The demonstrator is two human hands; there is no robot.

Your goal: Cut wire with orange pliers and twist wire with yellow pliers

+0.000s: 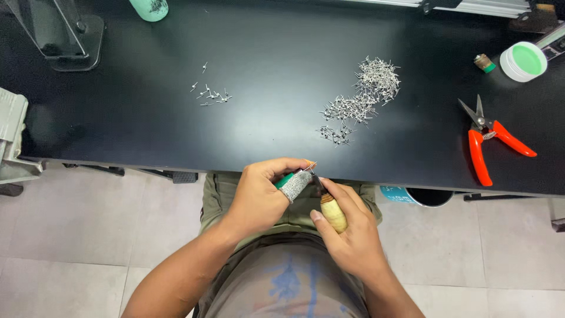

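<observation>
My left hand (262, 194) is held over my lap at the table's front edge. It pinches a tiny metal piece (310, 167) between thumb and forefinger, and a grey fabric guard with a green edge (293, 184) covers the thumb. My right hand (347, 227) grips a small knife by its pale wooden handle (333, 214), its dark blade (318, 182) pointing up at the pinched piece. A large heap of small silver pins (362, 97) lies on the black table (118, 126) to the right of centre. A smaller scatter of pins (210, 93) lies to the left.
Orange-handled snips (488, 140) lie open at the right. A white round tub with green contents (524, 61) and a small spool (484, 63) stand at the far right. A clear stand (62, 35) and a mint cup (149, 8) are at the back left. A blue bin (412, 196) sits under the table.
</observation>
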